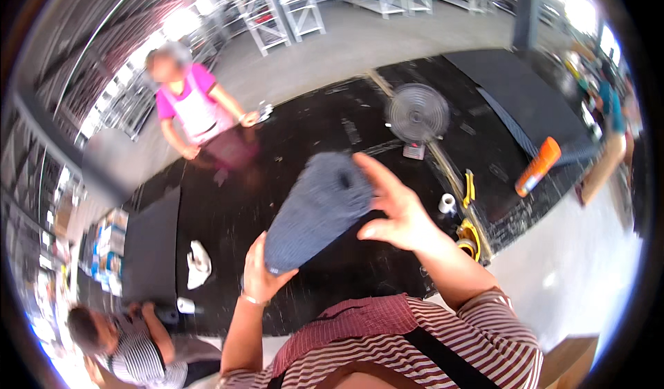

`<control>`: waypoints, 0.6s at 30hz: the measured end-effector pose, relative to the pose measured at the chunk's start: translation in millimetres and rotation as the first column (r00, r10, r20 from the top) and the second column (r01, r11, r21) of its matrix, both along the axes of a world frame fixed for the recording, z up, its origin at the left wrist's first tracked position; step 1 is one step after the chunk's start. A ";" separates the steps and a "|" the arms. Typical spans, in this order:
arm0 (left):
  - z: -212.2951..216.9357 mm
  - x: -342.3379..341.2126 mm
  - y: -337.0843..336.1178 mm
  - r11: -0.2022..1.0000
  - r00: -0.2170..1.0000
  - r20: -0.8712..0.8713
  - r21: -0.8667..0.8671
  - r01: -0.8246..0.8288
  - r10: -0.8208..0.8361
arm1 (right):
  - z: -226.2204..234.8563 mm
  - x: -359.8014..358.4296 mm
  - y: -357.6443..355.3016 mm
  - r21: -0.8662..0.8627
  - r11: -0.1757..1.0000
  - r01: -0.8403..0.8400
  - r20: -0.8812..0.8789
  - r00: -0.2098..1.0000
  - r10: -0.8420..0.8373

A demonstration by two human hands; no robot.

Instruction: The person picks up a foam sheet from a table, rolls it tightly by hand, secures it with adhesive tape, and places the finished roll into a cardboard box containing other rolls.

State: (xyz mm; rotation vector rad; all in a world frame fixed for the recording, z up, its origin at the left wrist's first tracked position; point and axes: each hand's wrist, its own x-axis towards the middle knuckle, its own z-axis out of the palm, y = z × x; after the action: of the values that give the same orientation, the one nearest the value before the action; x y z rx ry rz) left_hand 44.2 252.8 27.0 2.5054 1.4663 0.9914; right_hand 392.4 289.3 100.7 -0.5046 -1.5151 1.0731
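Note:
A fuzzy blue-grey roll (318,209), thick and tilted, with a dark hole at its upper end, is held above the black table. My left hand (264,275) is closed around its lower end, with the fingers on its left side and the thumb underneath. At the upper right end, my right hand (401,209) is open, thumb and fingers spread apart. Its fingertips are at the edge of the roll near the hole; whether they press on it I cannot tell.
On the black table (228,216) lie a round fan (417,112), an orange can (538,166), a white roll (447,203), a yellow tape measure (468,240) and a crumpled white bag (198,264). Dark sheets (515,85) cover the far right. People stand across and at the left.

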 end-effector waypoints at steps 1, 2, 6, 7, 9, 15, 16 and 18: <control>12.9 -2.4 -3.4 1.000 0.999 -0.040 -0.020 -0.011 0.010 | -1.9 6.3 -0.5 -0.039 0.999 0.011 0.029 1.000 -0.010; 26.5 4.0 -3.6 1.000 0.994 -0.107 -0.010 -0.017 0.016 | -16.4 16.9 4.6 -0.008 0.996 0.091 0.081 0.993 -0.090; 64.5 25.6 9.3 0.992 0.920 -0.380 0.113 -0.060 0.099 | -79.8 62.5 11.1 -0.391 0.867 0.309 0.086 0.950 -0.300; 63.8 25.5 15.9 0.979 0.882 -0.450 0.196 -0.057 0.141 | -97.9 71.9 18.1 -0.422 0.829 0.367 0.107 0.928 -0.356; 61.3 31.0 29.3 0.970 0.729 -0.647 0.218 -0.106 0.225 | -98.9 64.1 27.6 -0.341 0.854 0.394 0.123 0.919 -0.375; 97.7 71.8 30.8 0.984 0.157 -0.980 0.103 -0.146 0.126 | 8.5 -46.9 37.3 0.056 0.997 0.057 0.226 0.972 -0.068; 98.1 78.6 32.4 0.988 0.082 -0.993 0.070 -0.139 0.082 | 29.1 -68.4 33.4 0.084 0.996 -0.013 0.276 0.961 -0.010; 106.2 96.4 29.7 0.984 0.026 -0.999 -0.028 -0.176 -0.024 | 54.2 -102.0 30.1 0.191 0.971 -0.143 0.310 0.947 0.078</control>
State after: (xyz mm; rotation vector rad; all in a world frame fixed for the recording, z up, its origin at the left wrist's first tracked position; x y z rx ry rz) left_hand 140.7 282.5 133.1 2.9675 1.6505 -1.4108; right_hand 290.4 319.4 154.9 -0.4515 -1.9235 0.9350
